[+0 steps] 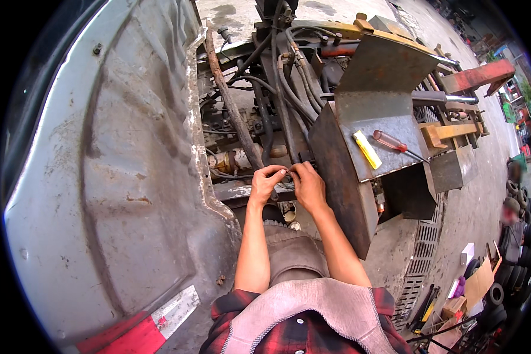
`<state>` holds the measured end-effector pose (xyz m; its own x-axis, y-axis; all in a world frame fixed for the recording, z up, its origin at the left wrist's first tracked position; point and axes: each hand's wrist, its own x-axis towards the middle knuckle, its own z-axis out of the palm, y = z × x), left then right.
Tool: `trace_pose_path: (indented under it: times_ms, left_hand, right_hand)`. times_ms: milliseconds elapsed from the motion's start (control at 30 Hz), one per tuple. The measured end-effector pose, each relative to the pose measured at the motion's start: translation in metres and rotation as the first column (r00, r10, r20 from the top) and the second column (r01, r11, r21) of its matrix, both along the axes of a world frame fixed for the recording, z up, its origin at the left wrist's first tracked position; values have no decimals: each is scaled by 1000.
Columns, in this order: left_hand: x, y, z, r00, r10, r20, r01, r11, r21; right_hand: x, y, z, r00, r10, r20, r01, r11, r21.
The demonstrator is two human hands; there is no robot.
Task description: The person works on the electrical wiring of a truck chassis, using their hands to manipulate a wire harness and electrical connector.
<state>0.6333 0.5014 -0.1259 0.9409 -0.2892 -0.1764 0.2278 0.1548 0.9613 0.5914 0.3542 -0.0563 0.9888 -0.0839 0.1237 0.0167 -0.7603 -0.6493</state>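
Note:
My left hand point(267, 183) and my right hand point(308, 185) meet fingertip to fingertip in front of me. Both are closed in a pinch around something small and dark, too small to make out. Just behind them the lower end of a wooden pole point(233, 109) leans down among the machine's parts. Black hoses point(290, 88) run down close to my right hand. A dirty yellowish cylinder point(233, 159) lies beyond my left hand. To the right, a screwdriver point(389, 140) with a clear red handle and a yellow box cutter point(367, 150) rest on a metal box point(389, 162).
A large grey metal panel point(141, 177) stands close on my left. The steel box's brown side plate point(339, 171) rises beside my right forearm. Farther right are a red steel bar point(481, 76), a floor drain grate point(422, 248), cardboard point(481, 283) and stacked tyres point(513, 268).

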Motion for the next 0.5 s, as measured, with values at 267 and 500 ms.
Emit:
trace_pose_path:
  times_ms: [267, 500]
  left_hand:
    - [0, -2, 3, 999, -17, 28, 14, 994, 108]
    - [1, 2, 0, 996, -29, 82, 20, 994, 103]
  right_hand:
    - [-1, 9, 7, 998, 38, -51, -54, 923, -381]
    - [8, 19, -1, 969, -158, -192, 133, 982, -136]
